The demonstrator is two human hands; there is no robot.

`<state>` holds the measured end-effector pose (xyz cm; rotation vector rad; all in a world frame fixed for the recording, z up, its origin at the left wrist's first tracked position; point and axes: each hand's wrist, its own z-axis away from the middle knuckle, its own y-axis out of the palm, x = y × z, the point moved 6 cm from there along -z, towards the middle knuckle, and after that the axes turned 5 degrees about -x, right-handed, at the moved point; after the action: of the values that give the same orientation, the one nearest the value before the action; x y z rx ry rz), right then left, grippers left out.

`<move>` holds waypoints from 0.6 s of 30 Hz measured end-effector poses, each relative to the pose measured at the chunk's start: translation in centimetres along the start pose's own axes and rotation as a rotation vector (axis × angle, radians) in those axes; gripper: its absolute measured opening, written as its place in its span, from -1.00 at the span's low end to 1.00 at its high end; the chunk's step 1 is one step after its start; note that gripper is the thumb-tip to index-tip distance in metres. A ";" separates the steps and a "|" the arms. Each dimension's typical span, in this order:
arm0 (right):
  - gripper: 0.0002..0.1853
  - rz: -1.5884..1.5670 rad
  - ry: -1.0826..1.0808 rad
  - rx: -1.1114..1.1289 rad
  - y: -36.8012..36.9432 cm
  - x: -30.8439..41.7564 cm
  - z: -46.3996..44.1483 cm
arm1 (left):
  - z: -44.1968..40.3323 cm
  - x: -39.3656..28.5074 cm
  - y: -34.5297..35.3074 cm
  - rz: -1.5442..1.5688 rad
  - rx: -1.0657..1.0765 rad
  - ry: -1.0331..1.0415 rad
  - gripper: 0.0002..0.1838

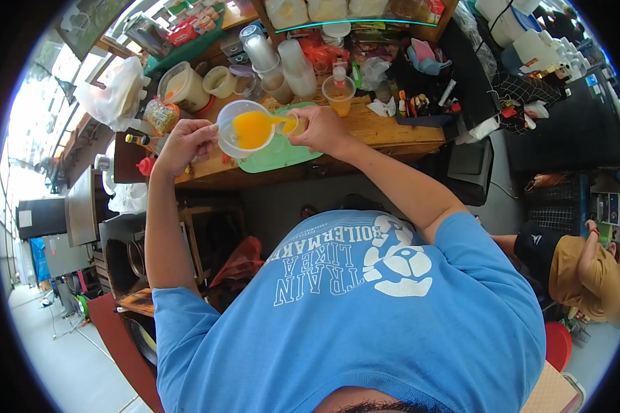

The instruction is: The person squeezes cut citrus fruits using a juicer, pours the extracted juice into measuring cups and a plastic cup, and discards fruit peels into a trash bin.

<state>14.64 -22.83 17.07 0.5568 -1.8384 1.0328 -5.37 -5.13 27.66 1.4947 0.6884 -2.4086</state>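
My left hand (186, 146) pinches the rim of a round clear plastic measuring cup or tub (225, 140), tilted so that its inside faces me. Orange liquid (251, 129) lies in it. On its right side, my right hand (324, 129) grips a small clear cup (298, 126), tipped toward the tub. A stream of the orange liquid joins the two. Both vessels are over a light green cutting board (279, 157) on the wooden counter. Behind my right hand stands a clear plastic cup (339, 93) with orange liquid and a red-and-white bottle or dispenser top in it.
Stacked clear plastic cups (295, 65) stand at the back of the wooden counter (386, 134). Tubs with contents, such as a large one (184, 88), are at the left. Tools and a crumpled tissue (382, 107) lie right. Another person (579, 268) is at the far right.
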 end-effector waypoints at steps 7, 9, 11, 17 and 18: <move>-0.42 0.008 -0.012 -0.009 1.1 0.0 -0.8 | 0.1 0.0 -1.3 -0.027 -0.009 0.002 -0.69; -0.42 0.063 -0.048 -0.016 1.3 0.1 -1.1 | 0.0 0.1 -1.7 -0.034 -0.008 0.001 -0.69; -0.41 0.064 -0.086 -0.022 1.7 -0.1 -1.3 | 0.0 0.1 -2.0 -0.040 -0.004 0.001 -0.69; -0.39 0.063 -0.123 -0.021 2.3 0.3 -1.7 | 0.2 -0.2 -2.5 -0.006 0.014 -0.002 -0.69; -0.39 0.079 -0.129 -0.018 2.4 0.4 -1.7 | 0.2 -0.2 -2.7 -0.021 0.009 0.002 -0.69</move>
<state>13.61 -20.05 16.80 0.5547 -1.9947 1.0522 -6.52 -2.94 28.65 1.5003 0.6979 -2.4295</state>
